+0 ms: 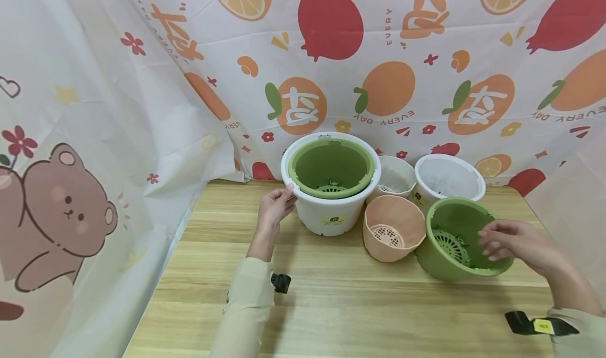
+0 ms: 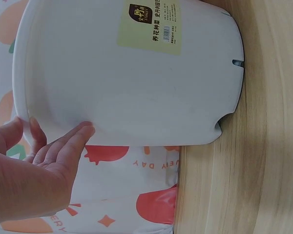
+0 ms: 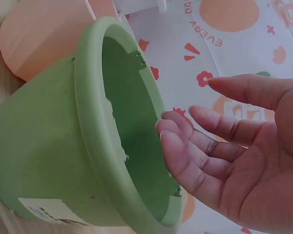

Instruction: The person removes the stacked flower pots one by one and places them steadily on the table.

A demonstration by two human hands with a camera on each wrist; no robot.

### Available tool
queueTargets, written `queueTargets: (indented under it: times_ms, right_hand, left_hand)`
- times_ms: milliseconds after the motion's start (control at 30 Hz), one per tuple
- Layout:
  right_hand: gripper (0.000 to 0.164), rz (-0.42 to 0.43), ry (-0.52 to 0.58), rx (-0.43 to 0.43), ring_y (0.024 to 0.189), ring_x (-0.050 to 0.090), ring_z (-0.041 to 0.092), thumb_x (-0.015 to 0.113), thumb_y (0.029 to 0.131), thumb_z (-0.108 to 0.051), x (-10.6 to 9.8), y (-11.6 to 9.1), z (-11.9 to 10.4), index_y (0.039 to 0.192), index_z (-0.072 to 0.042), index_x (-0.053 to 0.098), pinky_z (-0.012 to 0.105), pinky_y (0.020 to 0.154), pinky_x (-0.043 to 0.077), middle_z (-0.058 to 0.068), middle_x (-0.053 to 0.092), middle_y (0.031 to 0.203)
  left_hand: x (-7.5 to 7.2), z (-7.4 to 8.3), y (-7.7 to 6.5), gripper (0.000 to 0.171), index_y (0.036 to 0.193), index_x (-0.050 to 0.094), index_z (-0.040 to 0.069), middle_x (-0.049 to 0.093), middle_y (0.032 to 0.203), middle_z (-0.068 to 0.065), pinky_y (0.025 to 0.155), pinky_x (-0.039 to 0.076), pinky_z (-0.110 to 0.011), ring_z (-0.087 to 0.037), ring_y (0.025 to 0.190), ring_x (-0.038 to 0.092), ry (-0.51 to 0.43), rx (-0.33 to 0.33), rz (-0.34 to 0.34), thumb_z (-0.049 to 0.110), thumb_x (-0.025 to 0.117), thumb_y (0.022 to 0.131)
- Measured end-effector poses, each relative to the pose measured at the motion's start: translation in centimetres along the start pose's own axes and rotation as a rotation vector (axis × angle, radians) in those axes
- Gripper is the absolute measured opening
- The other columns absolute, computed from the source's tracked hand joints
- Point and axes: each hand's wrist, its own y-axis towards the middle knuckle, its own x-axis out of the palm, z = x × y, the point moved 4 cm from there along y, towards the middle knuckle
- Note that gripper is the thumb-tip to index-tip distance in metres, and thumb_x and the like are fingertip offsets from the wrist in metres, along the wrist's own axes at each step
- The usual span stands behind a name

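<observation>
My left hand (image 1: 276, 206) pinches the left rim of a large white flowerpot (image 1: 326, 218), thumb over the edge and fingers against the outer wall. Inside that pot sits a green flowerpot (image 1: 331, 163). In the left wrist view the white pot (image 2: 122, 87) fills most of the frame, with a yellow label on its side. Over the right side of a second green flowerpot (image 1: 440, 260) hovers my right hand (image 1: 518, 242), fingers loosely bent and holding nothing. The right wrist view shows this green pot (image 3: 44, 136) beside the apart fingertips.
A peach pot (image 1: 385, 252) stands between the white and green pots. Behind it are a small cream pot (image 1: 396, 173) and another white pot (image 1: 447, 176). The wooden table (image 1: 360, 310) meets a fruit-print cloth (image 1: 331, 100) at the back.
</observation>
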Motion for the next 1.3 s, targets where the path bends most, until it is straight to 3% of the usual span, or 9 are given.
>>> queueTargets:
  times_ms: [333,933,1300]
  right_hand:
    - [0.02,-0.02,-0.032,0.001,0.073,0.062,0.021,0.047,0.096,-0.01,0.7,0.6,-1.0,0.099,0.01,0.051,0.035,0.064,0.055,0.007,0.062,0.085]
    - [0.023,-0.031,-0.023,-0.002,0.071,0.062,0.02,0.048,0.095,-0.01,2.1,1.6,-2.3,0.1,0.012,0.05,0.04,0.064,0.055,0.009,0.061,0.086]
    - [0.025,-0.029,-0.025,0.003,0.072,0.062,0.023,0.049,0.095,-0.011,2.8,1.9,-3.1,0.101,0.013,0.05,0.039,0.064,0.055,0.013,0.061,0.086]
  left_hand:
    - [-0.1,-0.1,0.1,0.022,0.094,0.059,-0.003,0.064,0.082,-0.005,0.088,0.048,-0.038,-0.016,0.086,0.062,0.003,0.003,0.0,0.018,0.059,0.091]
    - [-0.1,-0.2,0.3,0.021,0.093,0.059,-0.001,0.066,0.092,-0.011,0.089,0.047,-0.038,-0.019,0.093,0.061,0.022,-0.005,-0.008,0.02,0.058,0.091]
    - [0.0,-0.1,0.1,0.023,0.095,0.059,-0.003,0.065,0.089,-0.009,0.088,0.048,-0.037,-0.021,0.094,0.06,0.017,-0.004,-0.006,0.019,0.058,0.091]
